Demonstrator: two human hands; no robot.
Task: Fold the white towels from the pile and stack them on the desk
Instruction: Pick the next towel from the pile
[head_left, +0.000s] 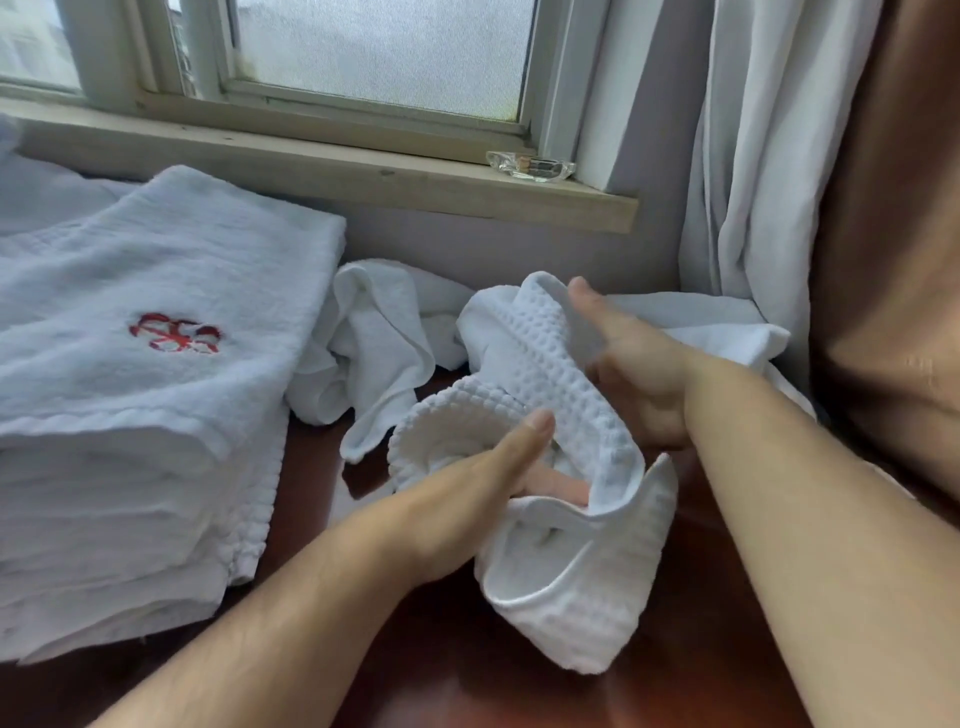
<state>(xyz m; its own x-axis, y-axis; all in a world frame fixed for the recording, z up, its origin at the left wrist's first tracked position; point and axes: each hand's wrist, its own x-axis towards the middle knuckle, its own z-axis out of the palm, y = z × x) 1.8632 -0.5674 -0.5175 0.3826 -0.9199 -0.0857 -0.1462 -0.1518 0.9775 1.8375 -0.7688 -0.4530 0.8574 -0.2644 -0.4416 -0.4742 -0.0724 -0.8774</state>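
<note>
the dark red-brown wooden desk (452, 670) carries a tall stack of folded white towels (130, 415) at the left, its top one bearing a red embroidered mark (175, 332). a crumpled pile of white towels (374, 332) lies against the wall, just beyond the hands. a white waffle-weave towel (561, 545) hangs bunched over the desk; the left hand (467, 499) grips it from inside a fold, the right hand (634, 374) clutches its upper part. a clear glass ashtray (530, 166) sits on the windowsill.
</note>
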